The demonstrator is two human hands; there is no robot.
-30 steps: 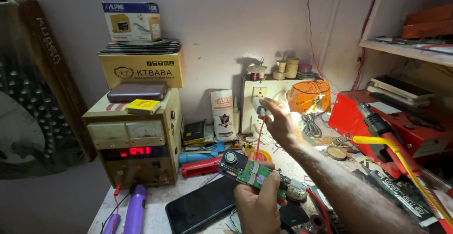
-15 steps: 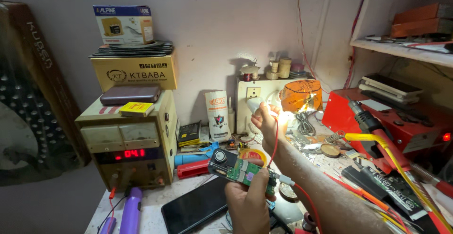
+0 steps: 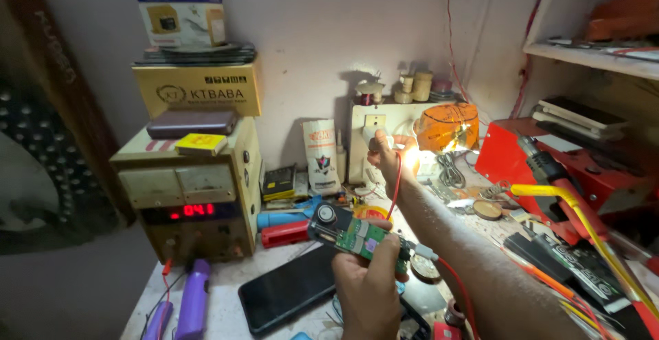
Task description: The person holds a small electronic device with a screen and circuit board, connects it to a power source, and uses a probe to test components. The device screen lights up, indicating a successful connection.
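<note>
Our left hand [image 3: 371, 282] grips a green circuit board [image 3: 360, 236] above the table [image 3: 220, 312], beside a black phone [image 3: 288, 295]. Our right hand [image 3: 384, 155] pinches a red wire [image 3: 395, 189] up by the white socket board [image 3: 374, 137]. We judge we're powering the board for testing; next calls for a steady contact

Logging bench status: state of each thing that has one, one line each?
Power supply: on, red display lit.
Lamp: lit, glaring.
Phone: screen dark, lying flat.
Circuit board: bare, held off the bench.
Left hand: shut on circuit board.
Right hand: reaching at wall socket board; grip unclear.
</note>
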